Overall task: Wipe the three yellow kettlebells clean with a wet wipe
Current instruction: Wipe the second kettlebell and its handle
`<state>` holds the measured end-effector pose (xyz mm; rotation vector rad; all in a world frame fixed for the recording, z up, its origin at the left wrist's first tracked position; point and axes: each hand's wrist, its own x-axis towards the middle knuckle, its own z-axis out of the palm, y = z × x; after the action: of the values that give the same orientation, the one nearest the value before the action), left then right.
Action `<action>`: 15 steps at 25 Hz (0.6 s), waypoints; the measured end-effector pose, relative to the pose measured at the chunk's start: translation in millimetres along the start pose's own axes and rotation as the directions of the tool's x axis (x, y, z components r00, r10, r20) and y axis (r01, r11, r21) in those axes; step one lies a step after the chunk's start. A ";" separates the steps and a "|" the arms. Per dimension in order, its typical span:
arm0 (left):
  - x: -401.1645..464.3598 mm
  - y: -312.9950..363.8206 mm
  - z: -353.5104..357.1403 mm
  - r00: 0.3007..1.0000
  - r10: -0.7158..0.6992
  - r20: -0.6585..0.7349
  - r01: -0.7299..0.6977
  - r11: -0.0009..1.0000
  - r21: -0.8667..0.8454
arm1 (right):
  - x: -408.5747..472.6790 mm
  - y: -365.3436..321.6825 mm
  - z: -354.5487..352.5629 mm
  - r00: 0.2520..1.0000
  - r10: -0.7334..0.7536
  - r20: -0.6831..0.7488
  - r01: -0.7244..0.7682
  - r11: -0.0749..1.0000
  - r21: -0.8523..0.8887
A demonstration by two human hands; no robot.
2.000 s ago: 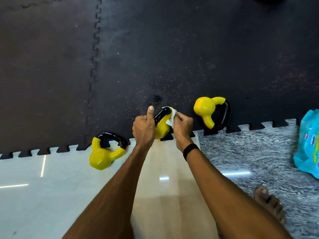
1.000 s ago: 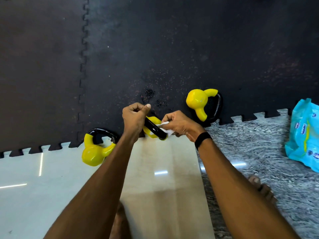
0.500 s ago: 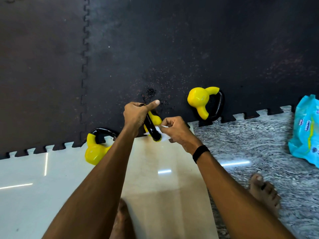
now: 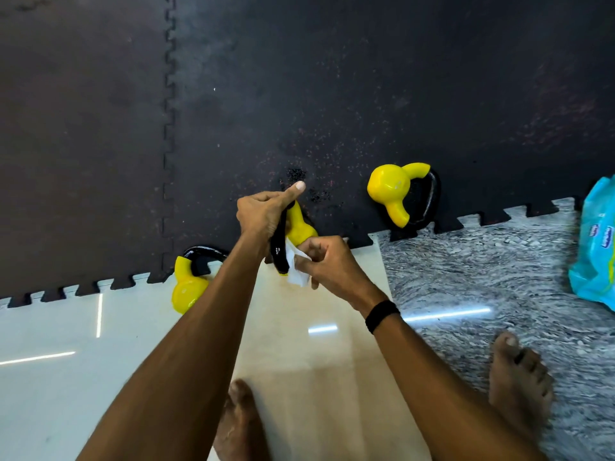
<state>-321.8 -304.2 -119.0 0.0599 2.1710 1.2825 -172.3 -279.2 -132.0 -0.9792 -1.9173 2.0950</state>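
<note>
Black mat (image 4: 366,78) meets pale tile (image 4: 66,327) where the held kettlebell (image 4: 298,226) has turned since half a second ago, its black handle now running down toward the wipe (image 4: 296,272). Left hand (image 4: 263,214) grips the handle, thumb out; right hand (image 4: 327,264) pinches the wipe against it. Glossy yellow, lifted between two floor kettlebells (image 4: 389,188)

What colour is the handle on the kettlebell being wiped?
Black, on a yellow kettlebell; only the head view shows it.
</note>
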 end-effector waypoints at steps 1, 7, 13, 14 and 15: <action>1.5 2.1 -1.2 1.000 -0.005 0.006 0.005 1.000 0.001 | 1.4 -1.0 5.6 0.996 -0.073 -0.059 0.069 0.995 -0.067; 11.1 7.7 -17.7 0.998 -0.062 0.015 0.062 0.998 -0.025 | 15.1 -5.2 35.1 0.976 -0.209 -0.064 0.197 0.968 -0.155; 9.2 4.1 -37.4 0.917 -0.173 0.360 0.228 0.967 -0.116 | 26.3 -16.1 53.5 0.990 -0.088 -0.107 0.081 0.995 -0.065; 5.7 -1.8 -41.3 0.869 -0.168 0.465 0.266 0.952 -0.153 | 27.0 -18.4 50.9 0.988 -0.062 -0.140 0.063 0.998 0.000; 2.7 -10.2 -42.4 0.836 -0.140 0.530 0.282 0.939 -0.196 | 30.4 -19.4 47.8 0.984 -0.027 -0.177 0.041 0.996 0.080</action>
<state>-343.5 -341.8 -113.8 0.0401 1.4955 1.2474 -227.9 -300.4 -126.0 -1.0661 -1.7359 1.9796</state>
